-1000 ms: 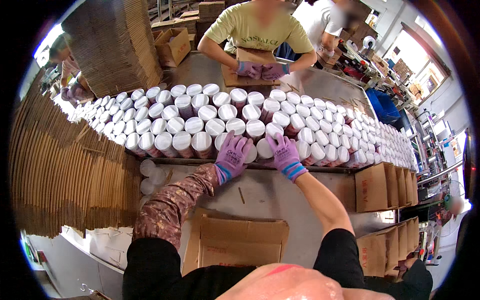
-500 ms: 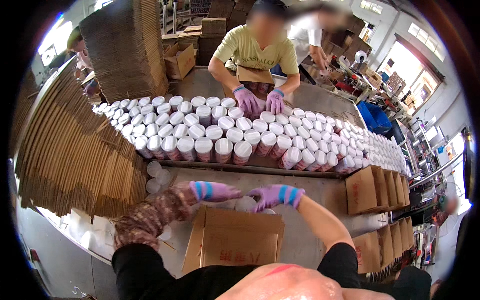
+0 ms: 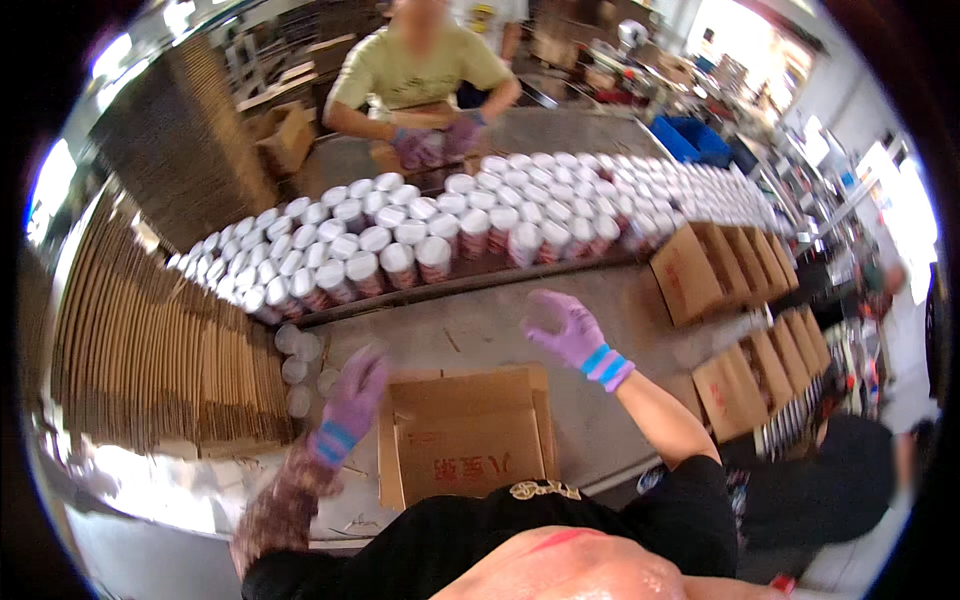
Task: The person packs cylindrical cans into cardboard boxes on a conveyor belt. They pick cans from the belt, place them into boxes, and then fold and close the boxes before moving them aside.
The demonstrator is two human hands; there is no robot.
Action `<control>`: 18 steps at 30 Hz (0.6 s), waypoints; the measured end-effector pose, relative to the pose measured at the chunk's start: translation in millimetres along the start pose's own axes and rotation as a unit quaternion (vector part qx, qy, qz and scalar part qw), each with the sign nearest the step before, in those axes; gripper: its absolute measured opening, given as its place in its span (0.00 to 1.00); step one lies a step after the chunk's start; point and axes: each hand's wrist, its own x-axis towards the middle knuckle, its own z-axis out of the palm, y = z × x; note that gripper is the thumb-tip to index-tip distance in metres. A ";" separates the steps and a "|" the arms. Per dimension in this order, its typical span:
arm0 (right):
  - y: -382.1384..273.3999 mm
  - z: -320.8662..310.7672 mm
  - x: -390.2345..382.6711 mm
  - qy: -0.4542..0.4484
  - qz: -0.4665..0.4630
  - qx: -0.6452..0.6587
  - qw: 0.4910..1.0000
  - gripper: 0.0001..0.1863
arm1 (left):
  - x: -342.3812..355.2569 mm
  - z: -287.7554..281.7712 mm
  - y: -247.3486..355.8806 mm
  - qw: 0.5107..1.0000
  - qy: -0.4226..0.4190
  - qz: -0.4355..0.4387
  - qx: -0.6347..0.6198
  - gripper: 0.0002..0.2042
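Observation:
An opened cardboard box (image 3: 468, 440) stands in front of me, its top flaps raised. My left hand (image 3: 355, 400), in a purple glove with a blue cuff band, is raised just left of the box. Its fingers stretch upward and their tips are blurred; I see nothing held in them. Beside it lie several clear plastic lids (image 3: 296, 370). Beyond the box's right side, my right hand (image 3: 566, 332) hovers over the table with thumb and fingers apart, holding nothing. The nearest white-topped cans (image 3: 525, 243) stand beyond that hand.
Rows of cans fill a long raised strip across the table (image 3: 470, 325). Flattened cardboard (image 3: 170, 350) is stacked at left; open boxes (image 3: 690, 275) line the right. Across the table, a co-worker's gloved hands (image 3: 435, 142) hold a can at another box. A blue bin (image 3: 690, 140) sits far right.
My hands have parted from above the box, the left drawing back leftward and the right moving forward. The view has shifted. The co-worker's hands have gone from the cans to the box.

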 end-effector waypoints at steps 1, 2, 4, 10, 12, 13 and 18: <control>8.6 1.1 -17.2 -0.069 0.039 0.004 0.997 0.29 | -29.6 -18.1 -24.0 0.982 -0.041 -0.173 -0.059 0.15; 15.3 11.0 -34.7 -0.143 0.072 0.011 0.987 0.29 | -67.2 -25.1 -56.1 0.927 -0.090 -0.326 -0.164 0.16; 5.1 42.5 -88.7 -0.232 0.150 0.112 0.955 0.30 | -120.7 -3.1 -78.7 0.778 -0.130 -0.492 -0.368 0.18; -14.1 4.1 -176.0 -0.091 0.314 0.451 0.830 0.23 | -100.8 66.4 16.3 0.732 -0.173 -0.437 -0.494 0.24; -7.8 -18.9 -205.1 0.086 0.231 0.462 0.852 0.19 | -64.5 107.8 30.8 0.787 -0.172 -0.421 -0.417 0.24; -0.6 -32.3 -218.2 0.169 0.182 0.457 0.854 0.18 | -47.6 132.6 32.6 0.817 -0.167 -0.416 -0.363 0.24; 58.6 -114.2 -273.9 0.366 0.085 0.125 0.918 0.18 | 27.8 328.3 12.9 0.865 -0.342 -0.213 -0.300 0.21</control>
